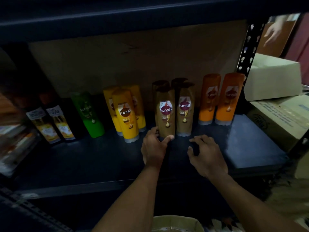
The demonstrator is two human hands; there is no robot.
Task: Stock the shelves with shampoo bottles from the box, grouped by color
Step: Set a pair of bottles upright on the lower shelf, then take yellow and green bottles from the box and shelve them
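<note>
Head view: left hand (154, 146) grips a brown bottle (165, 113) on the shelf (100, 158); right hand (206, 154) hovers, fingers loosely spread

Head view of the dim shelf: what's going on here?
A person is stocking a dark shelf with shampoo. The left hand grips the base of the front brown bottle, which stands upright on the shelf; the right hand is open beside it, holding nothing. From left to right stand black bottles, a green bottle, yellow bottles, the brown group and orange bottles. A cardboard box shows at the bottom edge.
</note>
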